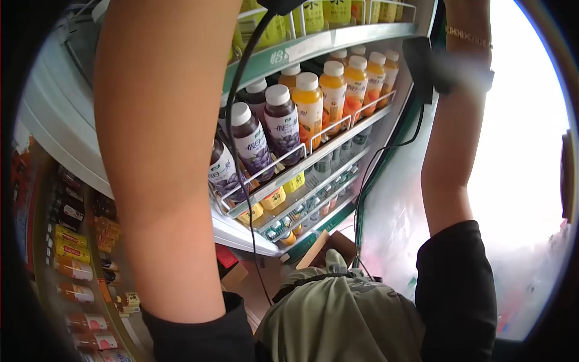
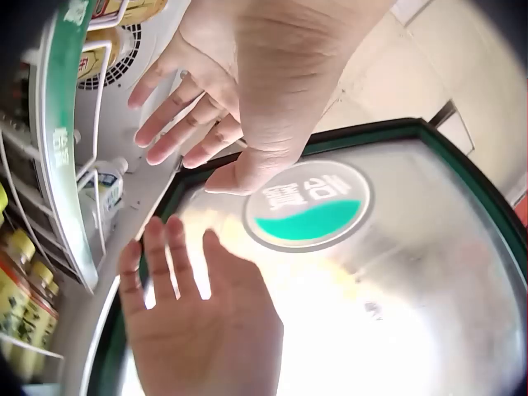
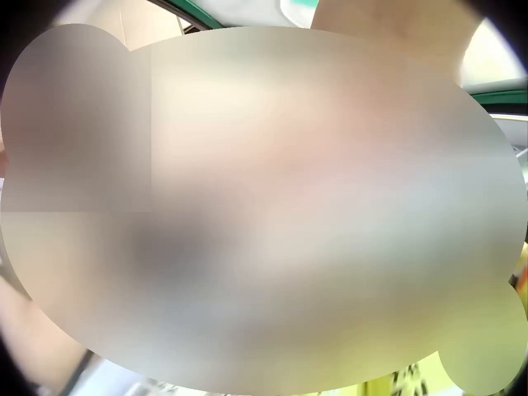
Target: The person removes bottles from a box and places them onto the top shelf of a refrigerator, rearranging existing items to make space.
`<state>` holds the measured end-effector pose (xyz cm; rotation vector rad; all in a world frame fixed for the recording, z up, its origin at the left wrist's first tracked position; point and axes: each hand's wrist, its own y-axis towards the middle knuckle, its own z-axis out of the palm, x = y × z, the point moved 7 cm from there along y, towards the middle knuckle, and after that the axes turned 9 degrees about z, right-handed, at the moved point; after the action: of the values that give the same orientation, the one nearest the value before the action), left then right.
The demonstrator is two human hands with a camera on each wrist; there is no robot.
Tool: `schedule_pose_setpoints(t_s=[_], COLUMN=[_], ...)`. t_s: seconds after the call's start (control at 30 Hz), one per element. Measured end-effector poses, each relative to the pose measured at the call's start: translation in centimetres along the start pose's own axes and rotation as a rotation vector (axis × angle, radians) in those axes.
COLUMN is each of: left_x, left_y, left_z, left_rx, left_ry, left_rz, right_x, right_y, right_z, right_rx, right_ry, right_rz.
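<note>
In the left wrist view, my left hand (image 2: 247, 91) reaches in from the top, its fingers spread and holding nothing. Below it my right hand (image 2: 206, 322) is raised, fingers apart, with nothing in its grasp. A gap separates the two hands. Both appear in front of a glass door (image 2: 412, 239) with a round green-and-white logo (image 2: 309, 206); whether either touches the glass I cannot tell. The head view shows both forearms raised, the hands beyond its top edge. Most of the right wrist view is blurred.
An open drinks cooler holds purple-labelled bottles (image 1: 253, 148) and orange juice bottles (image 1: 307, 105) behind wire rails. A cardboard box (image 1: 341, 244) stands on the floor below. Shelves of more drinks (image 1: 75, 268) are at the left. Black cables hang beside the arms.
</note>
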<state>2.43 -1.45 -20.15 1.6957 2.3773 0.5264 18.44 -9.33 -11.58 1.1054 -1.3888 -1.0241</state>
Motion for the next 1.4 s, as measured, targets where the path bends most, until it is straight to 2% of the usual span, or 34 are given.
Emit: schedule_pose_setpoints(t_s=[0.1,0.13,0.17,0.23,0.27,0.3,0.37,0.4,0.43,0.5,0.57,0.63,0.7,0.77,0.83,0.9,0.93,0.97,1.03,1.07,1.1,1.13,1.17,1.23,1.3,1.33,1.37,1.4], left_x=[-2.3,-3.9,-4.6,-6.4,-7.3,-8.1,-9.3,-9.7,-10.1,-10.6,-9.9,-9.5,-10.4,-12.5,-14.6,-17.3,-18.6,-19.3,-21.0,-21.6,-22.3,-22.4,-22.6,-22.9,-23.2,-23.2,-23.5,-23.4], left_y=[-1.4,-2.0,-2.3,-2.7,-2.7,-2.4,-1.5,-1.1,-0.8,-1.2,-4.0,-8.5,-13.5,-20.7,-26.6,-32.7,-35.8,-38.6,-43.4,-45.4,-47.3,-48.4,-48.3,-49.4,-49.6,-50.0,-52.0,-52.2], left_z=[5.9,10.7,12.9,17.1,19.3,21.3,25.3,27.3,29.3,33.2,40.5,48.6,56.5,65.9,72.1,77.9,80.7,83.7,88.1,90.2,92.1,93.8,94.4,95.8,98.4,100.1,102.5,104.7], left_rx=[0.099,0.173,0.199,0.253,0.28,0.303,0.338,0.356,0.375,0.362,0.433,0.694,0.788,1.071,1.167,1.261,1.28,1.286,1.37,1.471,1.499,1.5,1.488,1.567,1.565,1.478,1.479,1.179], left_ry=[-0.223,-0.369,-0.458,-0.641,-0.729,-0.81,-0.962,-1.035,-1.107,-1.27,-1.353,-1.364,-1.442,-1.421,-1.473,-1.446,-1.44,-1.422,-1.263,-1.134,-1.133,-0.988,-0.851,-0.834,-0.803,-0.78,-0.782,-0.894], left_rz=[0.103,0.132,0.148,0.184,0.205,0.224,0.253,0.262,0.268,0.253,-0.04,-0.415,-0.58,-0.723,-0.917,-1.06,-1.11,-1.165,-1.131,-1.04,-1.045,-0.893,-0.746,-0.759,-0.701,-0.72,-0.723,-0.651], right_x=[-0.1,-0.1,-0.3,-2.8,-3.6,-3.8,-3.3,-4.8,-6.0,-7.8,-6.9,-7.5,-7.2,-6.4,-5.2,-3.5,-2.8,-2.8,-2.4,-2.7,-2.7,-2.7,-3.0,-3.9,-5.1,-6.4,-7.8,-8.2], right_y=[-12.2,-18.1,-20.6,-25.0,-27.0,-28.6,-32.9,-36.5,-40.6,-47.5,-52.4,-59.6,-66.3,-76.2,-84.2,-91.6,-94.6,-100.3,-104.2,-106.6,-108.8,-111.8,-113.4,-116.9,-120.0,-122.3,-123.9,-126.1], right_z=[1.9,2.1,2.6,2.0,1.8,1.9,1.2,-0.4,-1.3,-1.1,-0.4,0.2,1.5,4.0,7.0,10.3,11.9,14.1,16.4,17.4,18.6,19.9,19.9,21.3,21.9,22.3,22.4,23.2], right_rx=[-0.153,-0.243,-0.294,-0.516,-0.424,-0.369,-0.792,-0.74,-0.774,-0.739,-0.806,-0.913,-0.844,-0.821,-0.803,-0.819,-0.77,-0.749,-0.559,-0.543,-0.532,-0.417,-0.408,-0.105,-0.137,-0.174,-0.206,-0.201], right_ry=[0.144,0.173,0.221,0.256,0.205,0.163,0.027,-0.113,-0.127,-0.263,-0.479,-0.457,-0.564,-0.582,-0.549,-0.512,-0.492,-0.508,-0.636,-0.575,-0.51,-0.478,-0.457,-0.236,-0.22,-0.322,-0.413,-0.407], right_rz=[0.105,0.204,0.243,0.604,0.758,0.694,0.941,0.984,1.017,1.256,1.328,1.587,1.82,2.015,2.26,2.381,2.491,2.522,2.655,2.705,2.758,2.825,2.851,2.964,2.973,2.829,2.686,2.694])
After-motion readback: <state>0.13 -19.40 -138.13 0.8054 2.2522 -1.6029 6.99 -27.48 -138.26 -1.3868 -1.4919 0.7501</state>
